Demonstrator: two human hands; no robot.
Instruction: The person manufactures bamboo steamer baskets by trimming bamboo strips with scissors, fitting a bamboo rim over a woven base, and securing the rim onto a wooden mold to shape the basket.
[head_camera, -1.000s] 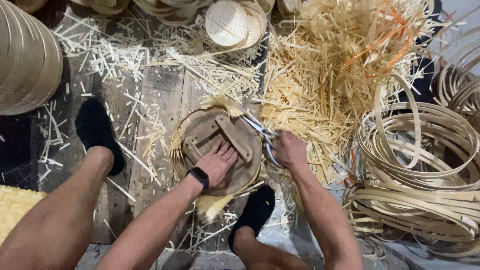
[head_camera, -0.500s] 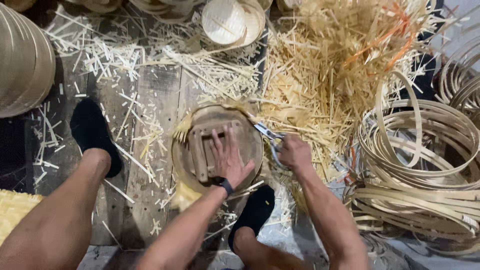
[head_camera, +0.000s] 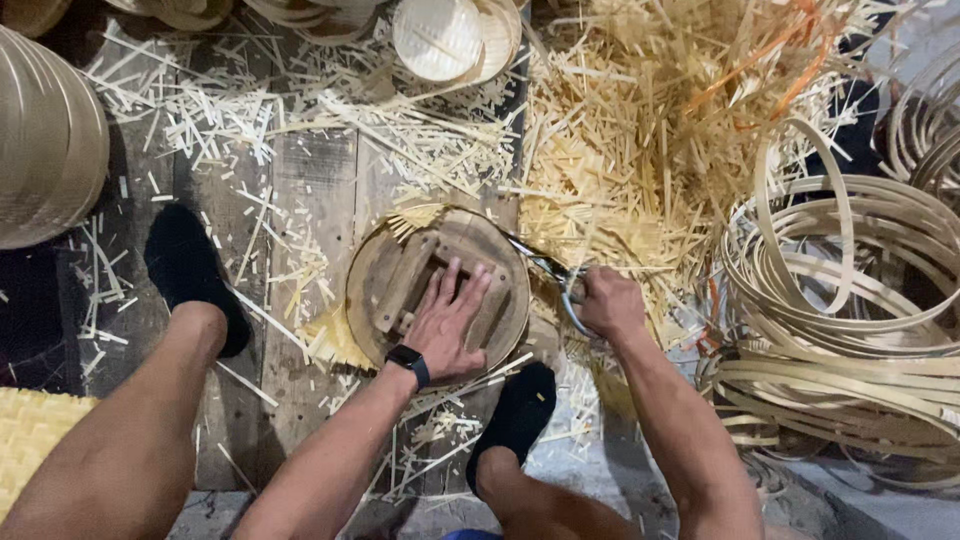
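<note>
Seen from above, the left hand (head_camera: 452, 318) presses flat, fingers spread, on a round wooden template (head_camera: 437, 287) lying mid-floor over woven bamboo. The right hand (head_camera: 610, 303) grips metal shears (head_camera: 553, 279) at the disc's right edge. Since a moment ago, the disc has turned, the left hand shifting rightward.

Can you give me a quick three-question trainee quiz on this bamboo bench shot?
1. True or false: the left hand lies flat on the round wooden form.
2. What does the right hand grip? A) hammer B) shears C) brush
3. Which side of the form do the coiled bamboo strips lie on, seen from the camera?

Key:
1. True.
2. B, the shears, with blades at the form's rim.
3. The right.
</note>
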